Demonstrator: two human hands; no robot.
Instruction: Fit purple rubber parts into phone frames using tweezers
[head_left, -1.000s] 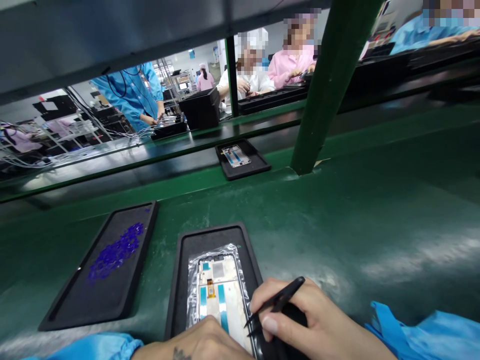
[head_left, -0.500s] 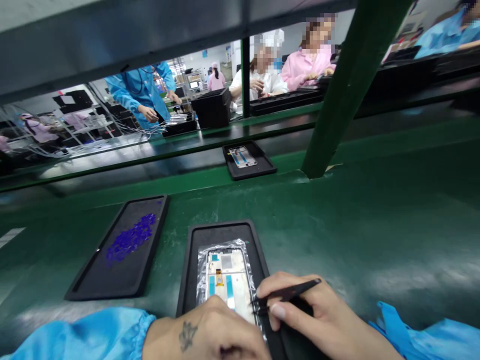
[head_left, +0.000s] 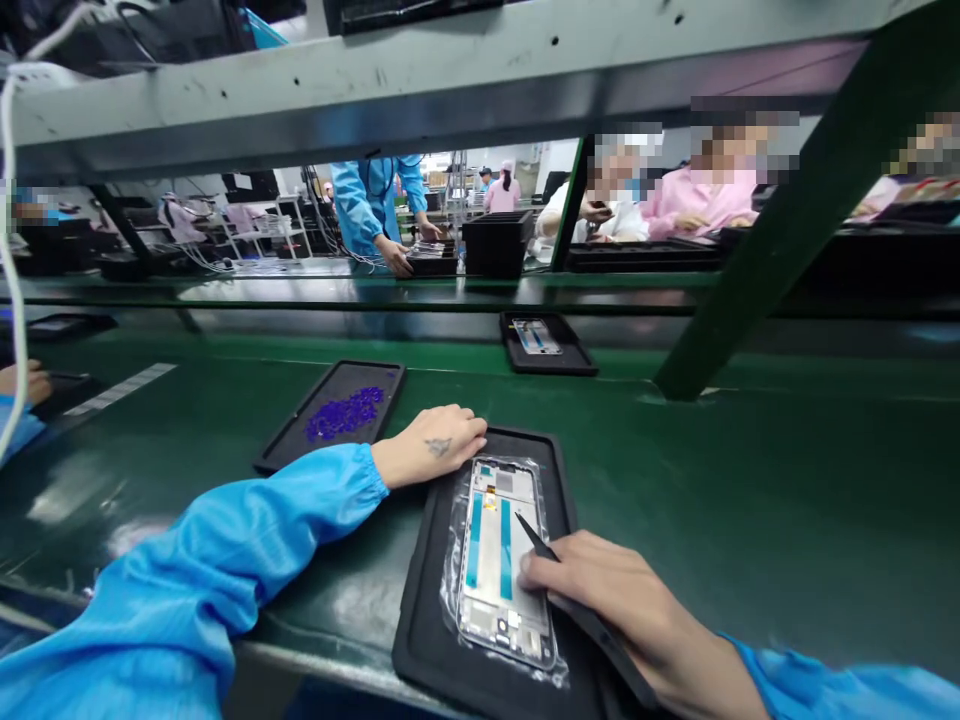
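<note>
A phone frame with a metallic inner side, teal strips and a small orange flex cable lies on clear film in a black tray before me. My left hand is at the tray's far left corner, fingers curled over the rim. Black tweezers are in my right hand, their tip over the frame's right half. That hand's thumb side is close above the frame, and its lower fingers are hidden by the tray's right side. Left of my hand, another black tray holds many small purple-blue pieces.
Farther back, a black tray holds another phone frame. A slanted green post rises at the right, and a grey beam crosses overhead. Co-workers sit or stand beyond the bench. Another person's hand shows at far left.
My left hand has gone from over the phone frame to the tray's far left corner. My right hand still holds the tweezers. The view has shifted, and more of the frame shows.
</note>
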